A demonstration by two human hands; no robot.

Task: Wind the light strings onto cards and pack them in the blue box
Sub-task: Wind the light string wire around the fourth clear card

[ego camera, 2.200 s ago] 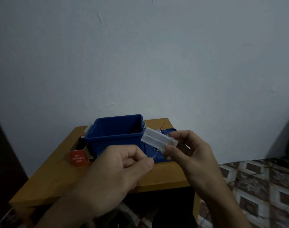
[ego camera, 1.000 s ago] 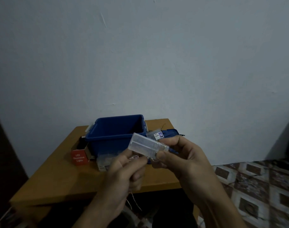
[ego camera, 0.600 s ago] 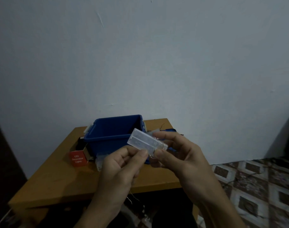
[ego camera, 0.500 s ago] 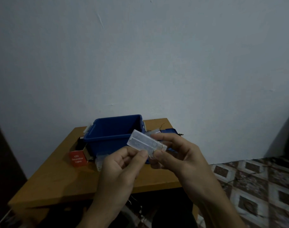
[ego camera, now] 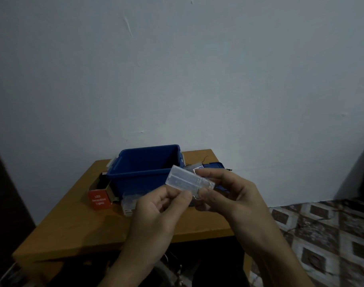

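Item: clear case (ego camera: 189,180), translucent plastic, prob. the light string's battery pack; held in mid-air near the blue box (ego camera: 144,170), just above its near wall. Right hand (ego camera: 230,195): case pinched at its right end betw. thumb and fingers. Left hand (ego camera: 162,206): fingers curled, thumb and forefinger pressed together just below the case, apparently on thin wire; wire itself barely visible. Change vs. approx. 2 s ago: left hand was brought up from lower left to the case; case was tilted and lowered slightly. Implication: winding judged under way or being started; nothing seen packed yet. Box: open, on table (ego camera: 73,224), far centre; inside not visible. Red carton (ego camera: 99,198): left of box. No card identifiable.
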